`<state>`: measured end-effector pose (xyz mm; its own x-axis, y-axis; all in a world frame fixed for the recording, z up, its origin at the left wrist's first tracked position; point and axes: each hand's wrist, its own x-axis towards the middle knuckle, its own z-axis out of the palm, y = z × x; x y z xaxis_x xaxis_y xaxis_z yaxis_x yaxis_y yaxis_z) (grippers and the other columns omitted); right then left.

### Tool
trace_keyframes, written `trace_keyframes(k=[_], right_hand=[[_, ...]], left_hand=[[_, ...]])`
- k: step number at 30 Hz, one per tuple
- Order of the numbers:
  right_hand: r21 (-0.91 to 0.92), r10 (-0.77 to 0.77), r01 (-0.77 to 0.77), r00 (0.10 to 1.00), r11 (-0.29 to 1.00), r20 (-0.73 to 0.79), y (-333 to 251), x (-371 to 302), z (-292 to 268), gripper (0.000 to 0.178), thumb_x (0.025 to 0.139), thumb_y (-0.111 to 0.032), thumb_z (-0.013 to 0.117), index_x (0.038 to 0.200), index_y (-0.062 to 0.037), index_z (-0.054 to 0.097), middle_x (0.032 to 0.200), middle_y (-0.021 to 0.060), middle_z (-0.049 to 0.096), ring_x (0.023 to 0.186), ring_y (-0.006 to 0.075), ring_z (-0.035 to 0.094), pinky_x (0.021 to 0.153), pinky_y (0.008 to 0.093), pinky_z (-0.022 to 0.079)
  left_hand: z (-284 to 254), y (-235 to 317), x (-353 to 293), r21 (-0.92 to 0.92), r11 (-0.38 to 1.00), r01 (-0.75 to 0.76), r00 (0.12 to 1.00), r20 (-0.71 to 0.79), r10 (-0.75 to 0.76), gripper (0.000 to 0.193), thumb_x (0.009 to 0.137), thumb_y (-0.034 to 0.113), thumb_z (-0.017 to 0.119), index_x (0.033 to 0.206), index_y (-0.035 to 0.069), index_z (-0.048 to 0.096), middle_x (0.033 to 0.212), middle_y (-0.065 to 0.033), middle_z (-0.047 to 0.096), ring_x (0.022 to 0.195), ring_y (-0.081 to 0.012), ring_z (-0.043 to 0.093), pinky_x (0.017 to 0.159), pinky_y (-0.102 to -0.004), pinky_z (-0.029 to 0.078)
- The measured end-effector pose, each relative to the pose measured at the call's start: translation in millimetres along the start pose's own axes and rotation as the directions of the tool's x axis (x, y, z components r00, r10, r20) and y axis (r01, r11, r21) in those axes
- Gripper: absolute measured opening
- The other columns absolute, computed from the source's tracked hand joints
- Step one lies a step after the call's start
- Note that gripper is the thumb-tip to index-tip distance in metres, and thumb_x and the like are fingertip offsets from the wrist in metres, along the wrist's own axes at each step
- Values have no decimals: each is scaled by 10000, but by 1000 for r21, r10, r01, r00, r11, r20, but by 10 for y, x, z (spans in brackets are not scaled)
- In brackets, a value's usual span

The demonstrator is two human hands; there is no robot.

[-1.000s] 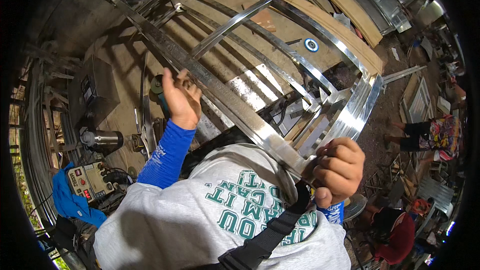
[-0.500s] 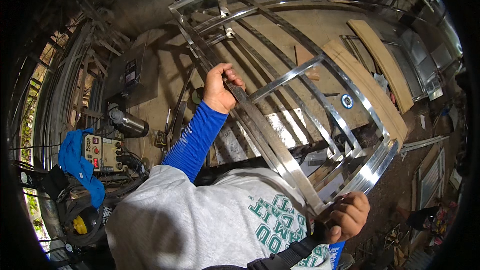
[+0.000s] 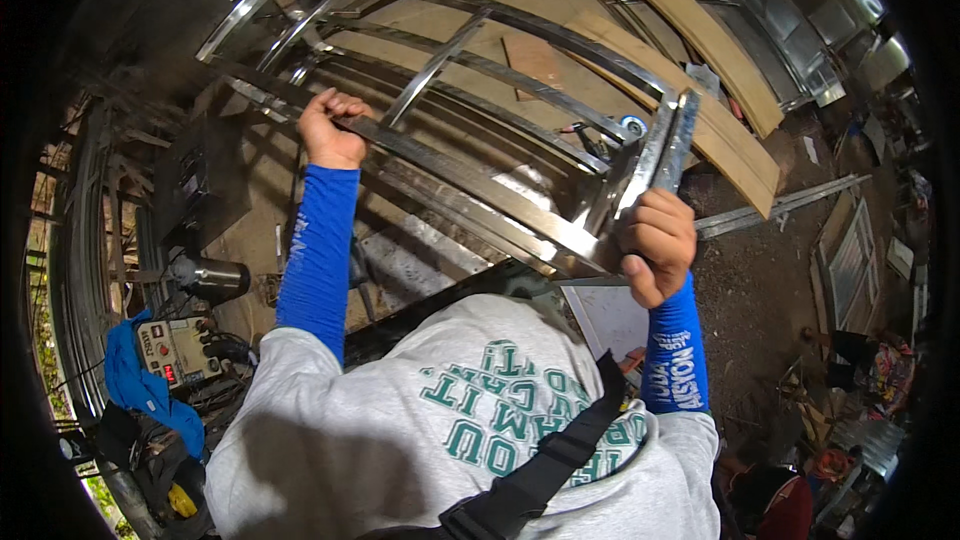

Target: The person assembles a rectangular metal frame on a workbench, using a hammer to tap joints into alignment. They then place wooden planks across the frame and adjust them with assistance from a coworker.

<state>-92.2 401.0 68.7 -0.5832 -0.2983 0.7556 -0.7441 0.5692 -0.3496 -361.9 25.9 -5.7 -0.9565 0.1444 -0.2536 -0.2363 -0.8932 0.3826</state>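
Frame swung since earlier: left hand [image 3: 330,130] grips steel frame [image 3: 470,175] rail, right hand [image 3: 655,245] clenches its corner; wooden planks [image 3: 700,70] just beyond, dirt floor [image 3: 760,290] right.

Wooden planks [image 3: 700,50] on dirt floor [image 3: 760,290]

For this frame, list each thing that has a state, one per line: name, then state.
Left hand: closed around a frame bar.
Right hand: closed on the frame's corner post.
Metal frame: held up, tilted, off the ground.
Wooden planks: lying flat on the ground.
Welding machine: on the ground, cables attached.
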Motion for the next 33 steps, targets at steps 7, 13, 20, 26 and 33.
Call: trace_keyframes(k=[7,13,20,26,33], right_hand=[[7,-29,29,998,1000,64,191,-206,91,287,721,-292,627,621,-70,475,629,84,400,547,290,428,488,415,305],[-11,21,-21,996,1000,81,199,-293,52,267,784,-295,605,692,-49,553,687,105,481,624,322,500,545,417,391],[250,464,-523,328,815,-823,255,-642,292,196,926,-206,599,900,-15,633,923,128,593,872,281,579,839,399,484],[-224,686,-955,294,193,-665,1946,-2302,481,338,778,-80,647,1101,18,656,1039,261,658,1036,418,632,927,463,507],[-399,966,-914,161,68,-204,2374,-2453,1150,570,808,-302,780,1256,-20,565,1188,254,632,1164,424,614,968,492,523]], left_hand=[[-202,-24,72,-80,996,44,999,-5,-45,250,930,126,558,707,123,445,645,28,452,590,-146,450,598,-307,423],[-221,2,116,-81,994,70,997,26,-68,250,937,133,563,719,120,442,648,29,446,598,-155,450,604,-311,428],[-197,-261,-100,604,757,-250,941,-31,337,314,1004,385,621,1036,74,596,952,-85,662,813,-244,684,704,-396,600],[-249,-44,29,845,470,-255,915,54,400,500,1008,405,629,1242,-27,536,1069,-96,658,909,-268,736,502,-357,544],[209,-682,-858,671,-524,-525,393,737,550,451,1006,295,596,1302,-43,563,1253,-165,639,1173,-321,614,1028,-457,462]])
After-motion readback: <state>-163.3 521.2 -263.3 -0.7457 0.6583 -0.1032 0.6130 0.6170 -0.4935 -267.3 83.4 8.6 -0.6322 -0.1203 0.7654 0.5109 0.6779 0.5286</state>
